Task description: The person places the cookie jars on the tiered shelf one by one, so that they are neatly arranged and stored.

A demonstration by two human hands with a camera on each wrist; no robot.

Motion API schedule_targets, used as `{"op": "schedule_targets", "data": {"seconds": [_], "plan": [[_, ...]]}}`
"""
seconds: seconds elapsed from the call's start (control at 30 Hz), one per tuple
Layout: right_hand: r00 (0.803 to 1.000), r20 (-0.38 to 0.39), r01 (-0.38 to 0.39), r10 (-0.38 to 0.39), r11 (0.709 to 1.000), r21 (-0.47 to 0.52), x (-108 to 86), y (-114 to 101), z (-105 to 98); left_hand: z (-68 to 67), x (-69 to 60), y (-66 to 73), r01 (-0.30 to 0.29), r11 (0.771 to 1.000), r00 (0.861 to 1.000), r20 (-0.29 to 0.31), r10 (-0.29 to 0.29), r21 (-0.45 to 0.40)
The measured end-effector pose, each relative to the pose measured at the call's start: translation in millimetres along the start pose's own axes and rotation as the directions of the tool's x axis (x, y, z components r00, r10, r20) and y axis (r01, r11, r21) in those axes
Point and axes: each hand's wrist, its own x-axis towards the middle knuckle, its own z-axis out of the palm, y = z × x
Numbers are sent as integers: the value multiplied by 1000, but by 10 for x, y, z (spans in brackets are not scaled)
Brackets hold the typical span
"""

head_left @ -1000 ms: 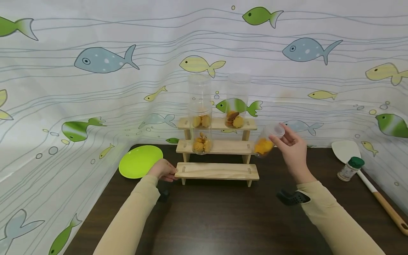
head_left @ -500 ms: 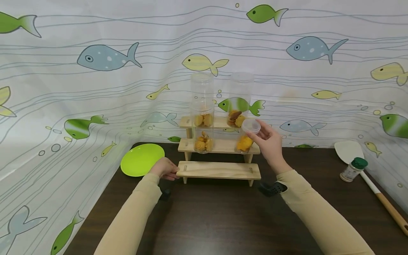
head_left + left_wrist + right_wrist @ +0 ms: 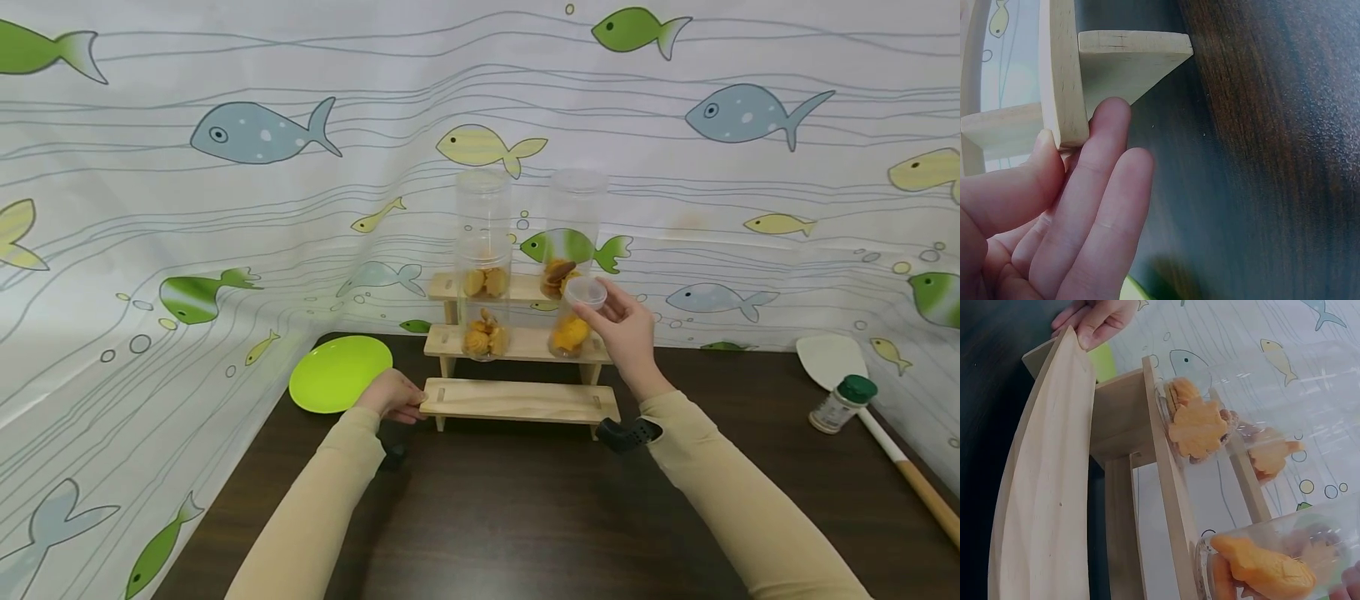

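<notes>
A three-step wooden rack (image 3: pixel 517 398) stands on the dark table. My left hand (image 3: pixel 392 396) pinches the left end of its lowest step; in the left wrist view the thumb (image 3: pixel 1041 165) lies on one face, fingers on the other. My right hand (image 3: pixel 628 329) grips a clear jar of orange snacks (image 3: pixel 570 335) near its lid, with the jar's base at the right part of the middle step. Another snack jar (image 3: pixel 485 337) occupies that step's left side. On the top step are two taller-looking clear jars, the left jar (image 3: pixel 483 217) and the right jar (image 3: pixel 573 208), partly overlapped by those in front.
A lime-green plate (image 3: pixel 337 375) lies left of the rack, beside my left hand. To the far right are a green-capped shaker (image 3: pixel 842 404) and a white-headed spatula with a wooden handle (image 3: pixel 926 492). A fish-printed sheet (image 3: pixel 375 183) rises behind.
My right hand has carried the jar leftward from beside the rack onto the middle step's right part, bringing it from tilted to nearly upright. My left hand keeps its hold on the lowest step.
</notes>
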Motion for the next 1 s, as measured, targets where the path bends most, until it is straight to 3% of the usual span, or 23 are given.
{"op": "schedule_targets", "data": {"seconds": [0.13,0.37,0.6,1.0], "plan": [[999,14,29,-29,1000,0,21,-3,41,-27,-18,17,0,1000,1000,17,0,-1],[999,36,30,-29,999,-26,68,12,98,-14,-58,24,-8,1000,1000,-17,8,2],[999,22,47,-46,998,-43,50,36,137,-7,-36,-28,-10,1000,1000,-14,10,-12],[997,82,18,-7,990,-138,38,21,105,45,-45,-44,-26,999,999,-31,25,-46]]}}
